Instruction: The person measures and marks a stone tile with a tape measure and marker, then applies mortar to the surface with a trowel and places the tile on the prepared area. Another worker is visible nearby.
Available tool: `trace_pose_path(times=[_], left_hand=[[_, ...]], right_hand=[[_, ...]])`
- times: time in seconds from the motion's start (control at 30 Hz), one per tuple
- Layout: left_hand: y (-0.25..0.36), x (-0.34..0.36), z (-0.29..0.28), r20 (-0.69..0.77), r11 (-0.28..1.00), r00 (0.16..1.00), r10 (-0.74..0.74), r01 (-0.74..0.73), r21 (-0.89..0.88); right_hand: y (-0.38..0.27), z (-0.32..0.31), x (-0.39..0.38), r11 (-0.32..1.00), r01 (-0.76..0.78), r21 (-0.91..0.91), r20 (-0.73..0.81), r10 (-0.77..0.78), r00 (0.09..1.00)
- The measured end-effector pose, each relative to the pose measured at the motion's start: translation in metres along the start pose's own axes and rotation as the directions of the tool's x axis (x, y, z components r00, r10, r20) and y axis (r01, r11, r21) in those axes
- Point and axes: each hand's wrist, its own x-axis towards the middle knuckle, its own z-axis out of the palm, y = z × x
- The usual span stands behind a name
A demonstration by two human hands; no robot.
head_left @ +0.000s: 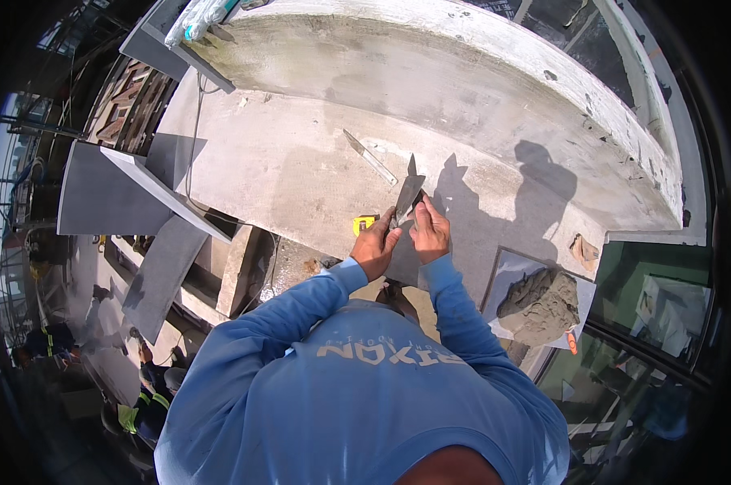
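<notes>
Both my hands are raised in front of my chest, over a pale concrete ledge (pixel 292 174). Between them points away from me a grey trowel (pixel 410 192) with a tapering blade. My left hand (pixel 375 245) is closed around its near end. The fingers of my right hand (pixel 430 232) pinch it from the right side. A second dark pointed tip shows beyond the blade; whether it is a separate piece I cannot tell. Close to my left hand, a yellow tape measure (pixel 364 224) rests on the ledge. A thin, flat pale strip with a dark pointed end (pixel 371 158) lies farther off.
At right, a board (pixel 503 275) carries a heap of wet mortar (pixel 543 305), with an orange-handled tool (pixel 572 343) at its edge. A low concrete wall (pixel 462 97) curves along the far side. Grey panels (pixel 107 190) and a cable (pixel 194 145) stand left. Other people work lower left.
</notes>
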Motion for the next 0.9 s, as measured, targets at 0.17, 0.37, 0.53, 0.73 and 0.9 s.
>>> trace_pose_path(times=[0.17,0.37,0.53,0.73,0.9], left_hand=[[-0.022,-0.009,-0.074,-0.084,0.995,0.994,-0.07,0.064,-0.073],[-0.05,-0.007,-0.159,-0.063,0.962,0.971,-0.231,0.219,-0.162],[-0.119,-0.01,-0.225,-0.087,0.987,0.996,-0.006,-0.008,-0.161],[-0.141,0.0,-0.295,-0.075,0.961,0.968,0.24,-0.247,-0.122],[-0.172,0.03,-0.354,0.028,0.988,0.999,-0.021,0.025,-0.151]], right_hand=[[-0.013,0.063,-0.006,0.998,-0.015,0.055,0.098,0.01,0.995],[-0.022,0.162,-0.014,0.987,0.088,-0.131,0.223,-0.057,0.973],[-0.023,0.254,0.009,0.971,0.174,-0.166,0.064,-0.165,0.984],[-0.042,0.327,0.003,0.984,0.053,-0.171,-0.033,-0.06,0.998],[-0.015,0.351,-0.031,0.981,-0.058,-0.184,0.008,0.061,0.998]])
